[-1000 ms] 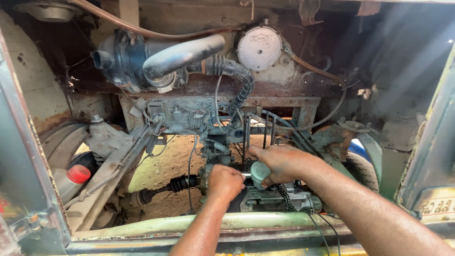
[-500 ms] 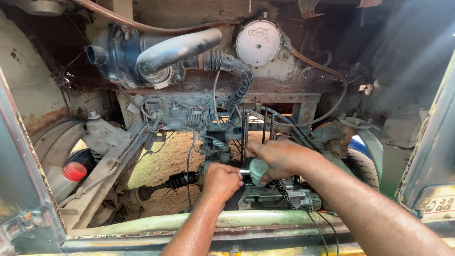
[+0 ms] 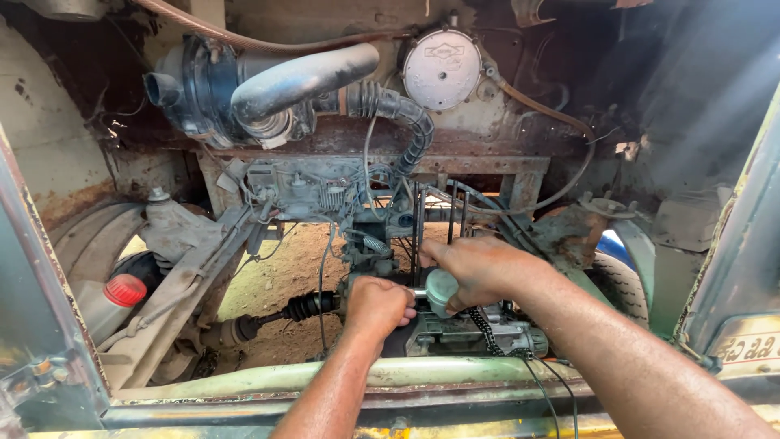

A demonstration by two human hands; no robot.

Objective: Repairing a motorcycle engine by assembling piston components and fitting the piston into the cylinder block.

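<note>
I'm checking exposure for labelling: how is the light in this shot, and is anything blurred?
Head view: sharp throughout; sunlight falls on both hands, left hand and right hand, and the dirt ground; upper right body panel hazy with glare; recess behind the air filter housing in deep shadow.

rusty matt metal crossbar (image 3: 366,154), above it a smooth grey metal pipe (image 3: 301,77) and ribbed black rubber hose (image 3: 410,122), below it a greasy engine (image 3: 455,333), glossy red plastic cap (image 3: 125,289)
</note>
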